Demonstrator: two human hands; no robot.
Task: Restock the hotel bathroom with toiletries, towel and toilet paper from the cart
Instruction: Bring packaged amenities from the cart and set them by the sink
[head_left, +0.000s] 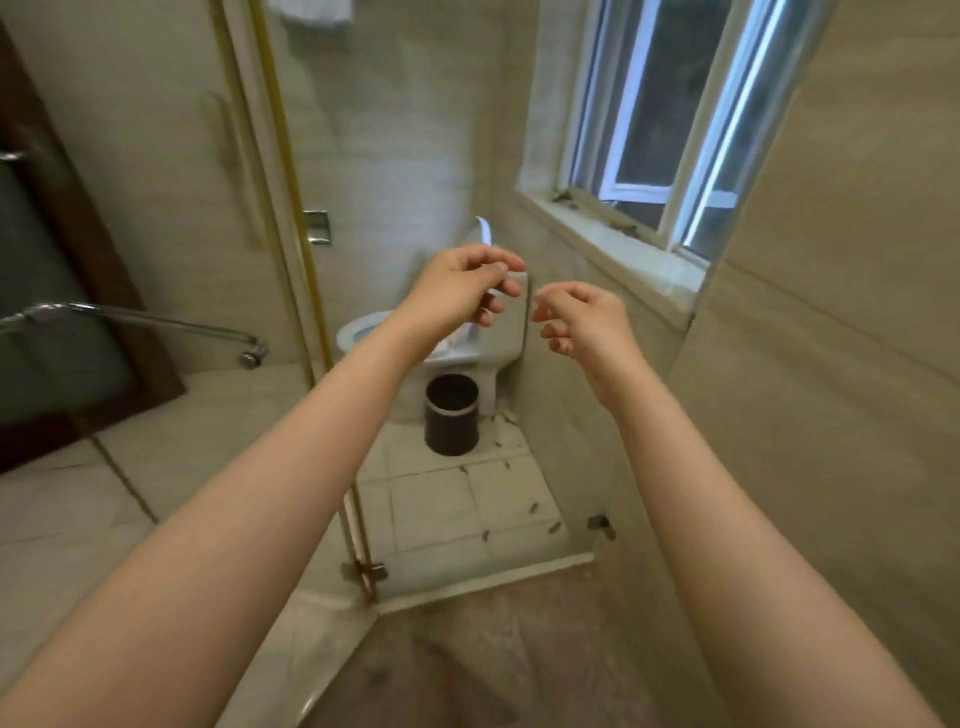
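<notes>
Both arms are reaching toward frame centre: left hand (460, 288) and right hand (579, 322) loosely curled, holding nothing, probably approaching the toilet (498, 343).

Left hand (462, 286), right hand (576, 322) raised, fingers loosely curled, empty, above toilet (467, 353); bin (451, 414) beside.

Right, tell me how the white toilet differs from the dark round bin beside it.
The white ceramic toilet is pale and bulky; the dark cylindrical waste bin is near black, slimmer and lower. The toilet's lid is raised and its bowl partly hidden behind the left forearm, while the bin has no lid and shows whole. The toilet stands behind, the bin in front. Both stand on the tiled floor near the window wall.
</notes>
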